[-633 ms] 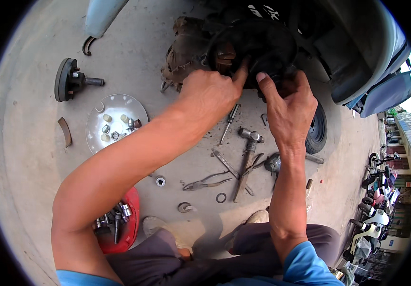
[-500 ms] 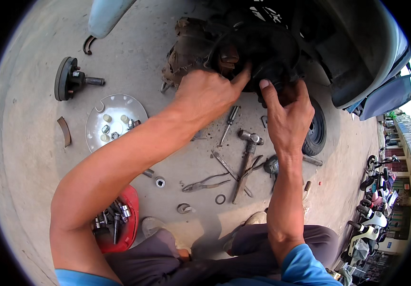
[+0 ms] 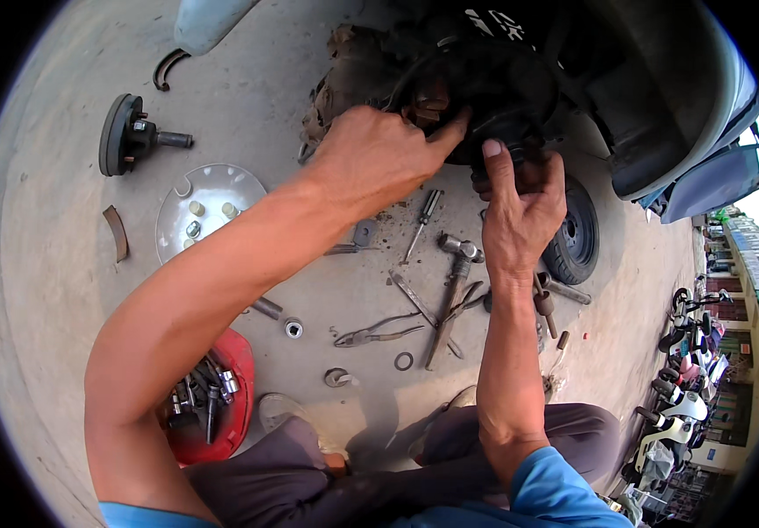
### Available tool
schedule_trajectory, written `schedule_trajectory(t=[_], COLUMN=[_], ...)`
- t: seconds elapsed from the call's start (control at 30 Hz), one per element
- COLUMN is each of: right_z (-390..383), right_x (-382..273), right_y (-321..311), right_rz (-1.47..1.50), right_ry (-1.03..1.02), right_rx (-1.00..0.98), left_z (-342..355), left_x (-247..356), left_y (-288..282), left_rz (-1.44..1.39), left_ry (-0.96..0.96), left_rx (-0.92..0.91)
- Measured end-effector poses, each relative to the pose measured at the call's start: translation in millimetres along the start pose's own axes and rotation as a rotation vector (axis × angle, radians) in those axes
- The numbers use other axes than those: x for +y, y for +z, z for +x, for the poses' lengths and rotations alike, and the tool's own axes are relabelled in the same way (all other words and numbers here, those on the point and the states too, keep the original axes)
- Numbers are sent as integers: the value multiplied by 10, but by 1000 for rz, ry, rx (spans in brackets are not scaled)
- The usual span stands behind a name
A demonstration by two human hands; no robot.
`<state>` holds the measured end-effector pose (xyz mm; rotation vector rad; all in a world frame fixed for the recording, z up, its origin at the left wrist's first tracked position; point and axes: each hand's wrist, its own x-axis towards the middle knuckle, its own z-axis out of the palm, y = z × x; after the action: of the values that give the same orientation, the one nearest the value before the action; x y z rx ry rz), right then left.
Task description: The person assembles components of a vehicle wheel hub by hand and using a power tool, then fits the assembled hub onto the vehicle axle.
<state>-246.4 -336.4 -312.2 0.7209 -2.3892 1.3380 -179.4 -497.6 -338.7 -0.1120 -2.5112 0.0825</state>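
My left hand (image 3: 382,157) reaches into the dark wheel assembly (image 3: 481,75) at the top, index finger extended beside a rusty block (image 3: 428,97), other fingers bent; what they hold is hidden. My right hand (image 3: 518,207), thumb up, grips a black part (image 3: 510,128) low on that assembly, fingers curled behind it. A torn brown cover (image 3: 344,62) hangs left of it. Below my hands lie a screwdriver (image 3: 423,220), a ball-peen hammer (image 3: 452,295), pliers (image 3: 369,336), a long flat tool (image 3: 406,290) and a washer (image 3: 403,361).
Left are a hub with shaft (image 3: 122,134), silver disc (image 3: 172,216) holding several caps, curved strip (image 3: 116,233) and red tray (image 3: 243,400) of sockets. A small tyre (image 3: 577,260) lies right. The vehicle's body (image 3: 696,145) overhangs upper right; scooters (image 3: 687,405) stand far right.
My right hand has shifted slightly left in the view. My left hand stays at the assembly, a little higher in the picture. The things on the ground appear slightly higher too.
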Motion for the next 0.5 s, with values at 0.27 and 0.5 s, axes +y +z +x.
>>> schedule_trajectory(t=[0.27, 0.5], right_z=[-116, -143], right_x=[119, 259], right_y=[75, 198], right_rz=[693, 339], right_ry=[403, 85], right_rx=[-66, 68], left_z=[-89, 51], left_x=[61, 149], left_y=[-71, -245], left_rz=[-192, -173], left_ry=[-114, -117], left_rx=[-159, -289])
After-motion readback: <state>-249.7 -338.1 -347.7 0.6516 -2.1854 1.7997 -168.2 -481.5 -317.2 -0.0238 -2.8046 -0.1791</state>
